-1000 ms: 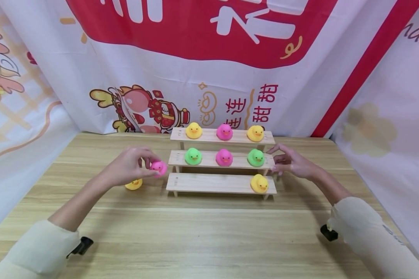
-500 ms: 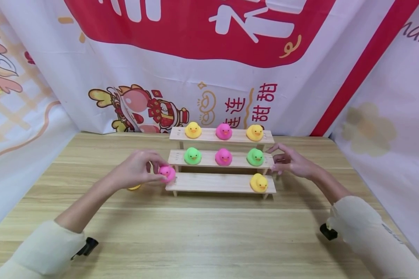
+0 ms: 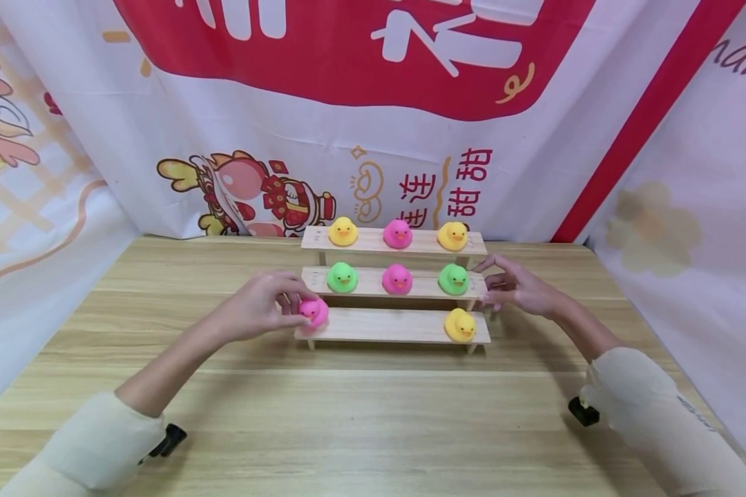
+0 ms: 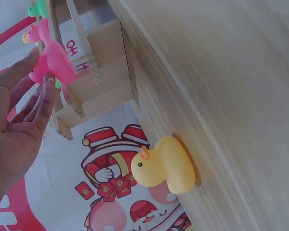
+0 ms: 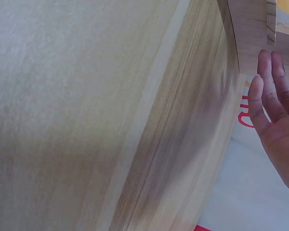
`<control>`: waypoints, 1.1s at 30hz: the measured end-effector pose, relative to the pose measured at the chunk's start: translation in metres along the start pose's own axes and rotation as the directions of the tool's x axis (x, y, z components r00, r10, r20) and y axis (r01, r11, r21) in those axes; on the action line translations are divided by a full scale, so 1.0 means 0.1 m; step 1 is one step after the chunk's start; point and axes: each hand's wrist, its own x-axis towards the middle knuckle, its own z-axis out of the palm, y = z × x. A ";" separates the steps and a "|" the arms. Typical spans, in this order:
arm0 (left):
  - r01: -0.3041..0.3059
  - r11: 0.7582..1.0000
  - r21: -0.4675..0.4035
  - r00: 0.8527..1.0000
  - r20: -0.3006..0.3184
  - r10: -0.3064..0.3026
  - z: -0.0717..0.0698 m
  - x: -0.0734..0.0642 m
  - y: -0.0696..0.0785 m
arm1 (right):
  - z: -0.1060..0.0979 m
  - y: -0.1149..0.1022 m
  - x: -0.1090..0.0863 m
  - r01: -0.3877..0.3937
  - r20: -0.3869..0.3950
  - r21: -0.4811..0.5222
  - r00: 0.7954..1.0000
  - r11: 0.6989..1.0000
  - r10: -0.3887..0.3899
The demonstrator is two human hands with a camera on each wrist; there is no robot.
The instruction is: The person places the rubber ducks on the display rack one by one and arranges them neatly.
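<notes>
My left hand (image 3: 264, 306) pinches a pink rubber duck (image 3: 313, 313) between thumb and fingertips, over the left end of the bottom tier of a three-tier wooden stand (image 3: 385, 324). In the left wrist view the pink duck (image 4: 60, 65) sits at the fingertips. At the stand's right end, my right hand (image 3: 525, 290) has its fingers lightly bent by the middle tier; the right wrist view shows that hand (image 5: 279, 115) with fingers extended beside the stand's side. A yellow duck (image 3: 460, 325) stands at the right of the bottom tier.
Green (image 3: 342, 277), pink (image 3: 398, 279) and green ducks line the middle tier. Above them are a yellow (image 3: 343, 232), a pink and a yellow duck. Another yellow duck (image 4: 166, 166) rests on the wooden table (image 3: 373, 428). A printed cloth (image 3: 323, 124) hangs behind.
My left hand has carried the pink duck rightward, from beside the stand to over the bottom tier's left end. My right hand has stayed at the stand's right end.
</notes>
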 end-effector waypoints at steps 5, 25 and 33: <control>-0.027 0.999 -0.036 1.000 0.004 0.027 0.05 0.04 0.04 | 0.00 0.01 -0.01 -0.007 0.006 0.001 1.000 1.000 0.007; -0.111 0.993 -0.047 0.993 0.042 0.113 0.29 0.19 0.25 | -0.01 0.02 0.00 0.008 0.000 0.000 1.000 1.000 -0.008; -0.134 0.990 -0.049 0.988 0.075 0.137 0.38 0.29 0.35 | -0.02 0.03 0.01 0.014 0.016 0.006 1.000 1.000 -0.015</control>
